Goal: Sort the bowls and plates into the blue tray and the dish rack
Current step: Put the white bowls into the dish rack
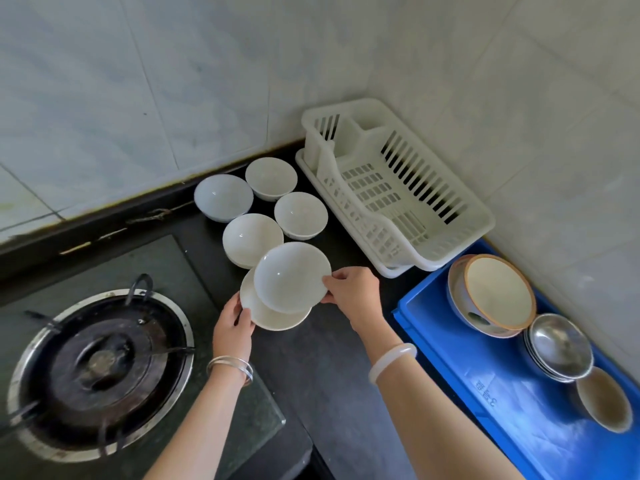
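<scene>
My right hand (351, 295) grips the right rim of a white bowl (291, 277), tilted and raised over a white plate (270, 317). My left hand (232, 327) holds that plate's left edge. Behind them, several white bowls (252, 239) stand grouped on the dark counter. The empty cream dish rack (398, 188) sits in the corner. To its right lies the blue tray (485, 368), holding a large orange-rimmed bowl (498, 294), stacked steel bowls (559, 346) and a small bowl (604, 400).
A gas burner (100, 370) on a glass hob fills the lower left. Tiled walls close in behind and to the right. Dark counter (332, 375) runs between hob and tray.
</scene>
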Action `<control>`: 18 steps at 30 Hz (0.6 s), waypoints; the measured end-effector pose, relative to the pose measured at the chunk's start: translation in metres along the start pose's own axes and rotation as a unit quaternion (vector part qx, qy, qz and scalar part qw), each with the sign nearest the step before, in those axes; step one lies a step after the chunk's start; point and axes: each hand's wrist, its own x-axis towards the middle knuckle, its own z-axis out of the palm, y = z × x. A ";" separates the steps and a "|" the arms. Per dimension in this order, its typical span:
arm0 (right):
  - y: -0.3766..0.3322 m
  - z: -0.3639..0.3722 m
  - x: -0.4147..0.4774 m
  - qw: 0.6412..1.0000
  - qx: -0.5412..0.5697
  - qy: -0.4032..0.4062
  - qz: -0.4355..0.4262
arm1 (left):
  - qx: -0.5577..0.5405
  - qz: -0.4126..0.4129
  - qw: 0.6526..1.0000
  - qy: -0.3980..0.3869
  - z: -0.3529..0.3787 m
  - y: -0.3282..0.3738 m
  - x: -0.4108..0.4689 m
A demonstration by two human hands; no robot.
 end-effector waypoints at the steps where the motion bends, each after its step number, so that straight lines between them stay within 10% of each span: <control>1: -0.001 0.003 -0.001 1.000 -0.022 -0.006 0.006 | -0.009 -0.004 1.000 -0.005 -0.001 0.000 0.001; 18: 0.009 0.027 0.002 0.994 -0.102 -0.011 0.032 | -0.009 -0.036 0.999 -0.032 -0.007 0.006 0.008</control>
